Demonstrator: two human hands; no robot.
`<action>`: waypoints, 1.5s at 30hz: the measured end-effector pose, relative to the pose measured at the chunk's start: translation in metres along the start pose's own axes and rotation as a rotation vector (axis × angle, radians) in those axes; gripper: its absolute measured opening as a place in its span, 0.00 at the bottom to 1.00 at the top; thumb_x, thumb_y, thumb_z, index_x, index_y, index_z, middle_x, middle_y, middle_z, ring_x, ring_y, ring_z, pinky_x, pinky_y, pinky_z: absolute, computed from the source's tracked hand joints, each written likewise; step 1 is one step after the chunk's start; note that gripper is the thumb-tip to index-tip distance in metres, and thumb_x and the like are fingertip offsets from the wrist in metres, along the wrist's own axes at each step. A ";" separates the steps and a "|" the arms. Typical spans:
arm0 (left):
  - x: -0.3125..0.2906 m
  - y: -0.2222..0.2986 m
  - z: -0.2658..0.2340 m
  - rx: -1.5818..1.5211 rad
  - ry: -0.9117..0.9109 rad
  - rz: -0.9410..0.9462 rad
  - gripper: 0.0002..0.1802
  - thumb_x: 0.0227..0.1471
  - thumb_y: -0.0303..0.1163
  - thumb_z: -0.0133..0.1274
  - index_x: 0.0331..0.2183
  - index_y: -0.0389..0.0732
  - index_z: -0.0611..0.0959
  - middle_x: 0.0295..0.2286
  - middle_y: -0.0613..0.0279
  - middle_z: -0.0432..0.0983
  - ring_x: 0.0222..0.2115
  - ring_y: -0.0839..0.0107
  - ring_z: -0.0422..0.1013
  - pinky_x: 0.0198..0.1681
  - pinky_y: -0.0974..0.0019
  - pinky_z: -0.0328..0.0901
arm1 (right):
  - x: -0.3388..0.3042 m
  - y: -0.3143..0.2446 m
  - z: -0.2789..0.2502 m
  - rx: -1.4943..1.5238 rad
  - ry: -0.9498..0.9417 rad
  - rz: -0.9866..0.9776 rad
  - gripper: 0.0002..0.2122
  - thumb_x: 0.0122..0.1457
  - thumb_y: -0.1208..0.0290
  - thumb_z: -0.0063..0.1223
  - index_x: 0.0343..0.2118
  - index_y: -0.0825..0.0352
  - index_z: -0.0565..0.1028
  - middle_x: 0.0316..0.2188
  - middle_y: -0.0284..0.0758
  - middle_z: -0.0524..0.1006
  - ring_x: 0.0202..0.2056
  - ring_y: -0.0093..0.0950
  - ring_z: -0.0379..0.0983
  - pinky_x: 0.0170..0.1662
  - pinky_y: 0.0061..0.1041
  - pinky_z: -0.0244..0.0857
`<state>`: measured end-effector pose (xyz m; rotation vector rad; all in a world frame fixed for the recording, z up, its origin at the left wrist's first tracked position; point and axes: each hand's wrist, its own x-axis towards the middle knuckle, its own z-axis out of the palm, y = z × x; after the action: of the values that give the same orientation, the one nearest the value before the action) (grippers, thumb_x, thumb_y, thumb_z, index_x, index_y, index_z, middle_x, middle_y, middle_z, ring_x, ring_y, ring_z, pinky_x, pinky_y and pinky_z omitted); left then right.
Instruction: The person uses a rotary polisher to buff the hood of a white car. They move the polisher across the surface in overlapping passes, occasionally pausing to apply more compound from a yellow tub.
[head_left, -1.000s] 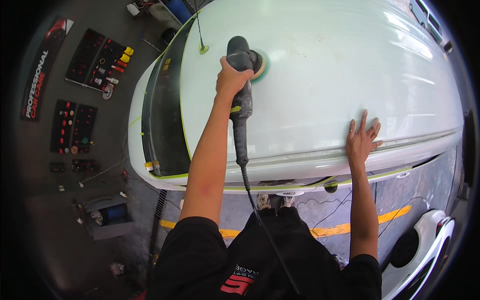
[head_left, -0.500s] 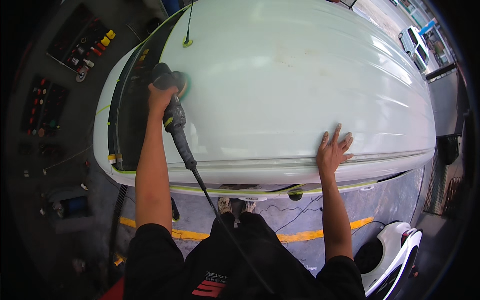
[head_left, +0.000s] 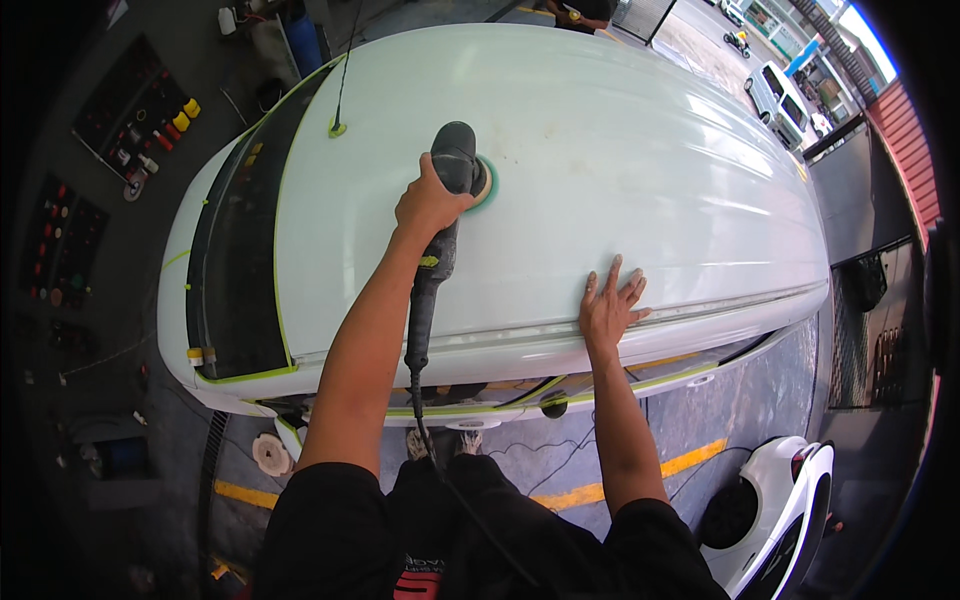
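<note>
My left hand is wrapped round the head of a black electric polisher. Its round green-edged pad rests against the white roof of a van. From the polisher's handle a black cord runs down past my clothes. My right hand lies with fingers spread on the roof near its side gutter, holding nothing. Faint brownish marks show on the roof to the right of the pad.
Yellow-green masking tape edges the windshield, and an antenna rises from the roof. A white car stands at lower right. Cables lie on the floor. A person stands beyond the van. Tools lie at the left.
My left hand has carried the polisher rightward, from beside the windshield edge toward the middle of the roof. The view has shifted; my right hand stays spread near the gutter.
</note>
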<state>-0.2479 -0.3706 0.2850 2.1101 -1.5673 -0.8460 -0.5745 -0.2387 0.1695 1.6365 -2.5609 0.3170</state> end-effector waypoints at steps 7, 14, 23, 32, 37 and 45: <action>-0.001 -0.124 -0.053 -0.206 0.208 -0.134 0.59 0.38 0.46 0.70 0.68 0.41 0.61 0.54 0.38 0.78 0.54 0.42 0.77 0.58 0.49 0.70 | -0.002 0.007 -0.001 0.005 0.008 0.005 0.32 0.75 0.45 0.40 0.77 0.48 0.54 0.75 0.55 0.49 0.77 0.53 0.39 0.68 0.80 0.33; 0.002 -0.222 -0.085 -0.280 0.426 -0.304 0.57 0.37 0.41 0.71 0.64 0.31 0.62 0.51 0.38 0.77 0.48 0.49 0.79 0.53 0.54 0.73 | -0.003 0.004 0.001 -0.029 0.013 -0.009 0.32 0.75 0.46 0.41 0.77 0.48 0.54 0.75 0.55 0.48 0.77 0.54 0.39 0.68 0.80 0.34; -0.018 -0.049 -0.013 -0.049 0.138 -0.079 0.62 0.41 0.52 0.71 0.69 0.42 0.56 0.51 0.42 0.81 0.50 0.44 0.80 0.52 0.47 0.75 | 0.001 0.004 0.008 -0.037 -0.007 0.009 0.32 0.75 0.43 0.37 0.77 0.47 0.53 0.76 0.55 0.48 0.78 0.52 0.38 0.68 0.80 0.34; -0.019 0.035 0.029 -0.001 -0.061 0.051 0.64 0.43 0.47 0.67 0.73 0.40 0.51 0.53 0.46 0.80 0.51 0.52 0.80 0.53 0.55 0.76 | -0.003 0.002 0.010 0.007 0.002 -0.019 0.32 0.76 0.41 0.35 0.78 0.46 0.51 0.77 0.55 0.45 0.78 0.51 0.35 0.68 0.80 0.31; -0.007 -0.037 -0.015 -0.028 0.068 -0.059 0.66 0.39 0.54 0.68 0.72 0.42 0.53 0.51 0.44 0.82 0.51 0.49 0.81 0.53 0.53 0.75 | -0.002 0.010 0.017 -0.004 0.019 -0.029 0.32 0.75 0.42 0.36 0.78 0.45 0.52 0.76 0.55 0.46 0.78 0.51 0.37 0.68 0.80 0.32; 0.009 -0.198 -0.081 -0.196 0.279 -0.252 0.63 0.36 0.49 0.69 0.68 0.34 0.57 0.56 0.35 0.75 0.56 0.39 0.75 0.59 0.47 0.70 | 0.000 0.010 0.018 -0.013 0.044 -0.019 0.31 0.75 0.42 0.38 0.77 0.45 0.55 0.76 0.56 0.48 0.77 0.53 0.39 0.68 0.80 0.31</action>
<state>-0.0489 -0.3222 0.2208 2.1973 -1.0511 -0.7121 -0.5825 -0.2388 0.1505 1.6295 -2.5088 0.3311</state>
